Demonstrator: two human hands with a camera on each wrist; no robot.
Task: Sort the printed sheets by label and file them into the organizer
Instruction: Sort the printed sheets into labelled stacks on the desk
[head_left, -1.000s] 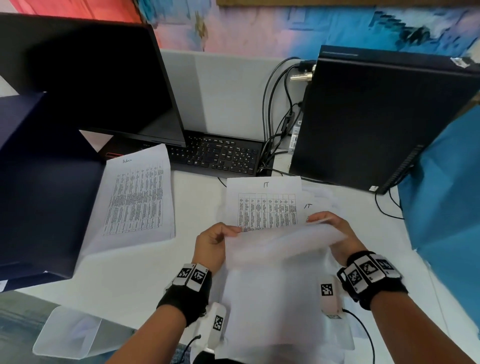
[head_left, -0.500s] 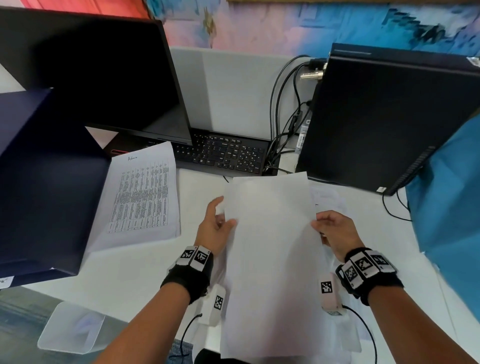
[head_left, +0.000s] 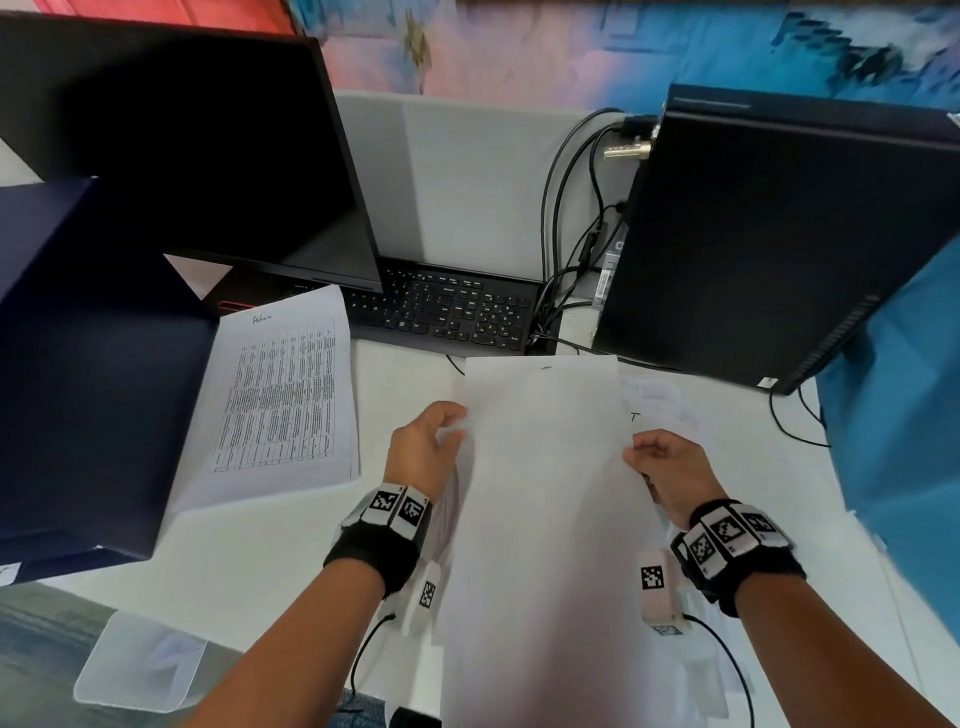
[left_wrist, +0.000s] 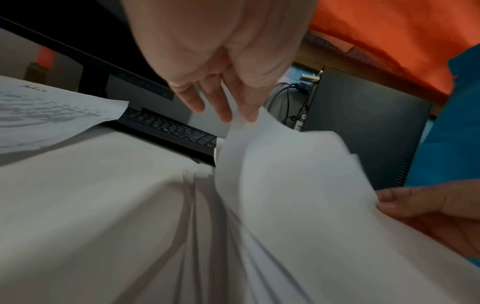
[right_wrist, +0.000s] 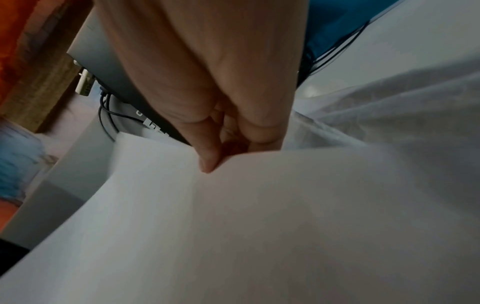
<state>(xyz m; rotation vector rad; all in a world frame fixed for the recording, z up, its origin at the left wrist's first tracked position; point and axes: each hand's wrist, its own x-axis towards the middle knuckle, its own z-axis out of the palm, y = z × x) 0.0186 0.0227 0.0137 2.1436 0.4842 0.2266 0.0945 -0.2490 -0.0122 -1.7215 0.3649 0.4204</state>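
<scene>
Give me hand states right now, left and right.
Left hand: open, straight fingers touching the left edge of the blank white paper sheet.
Right hand: holding that sheet, thumb and fingers pinching its right edge.

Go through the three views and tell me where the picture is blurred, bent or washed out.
Head view: wide-angle bending bows the monitor and computer tower; the held sheet looks washed out, its print unreadable. Left wrist view: the sheet's edges smear with motion, and the left hand is soft. Right wrist view: the right hand and sheet are dim and out of focus.
</scene>
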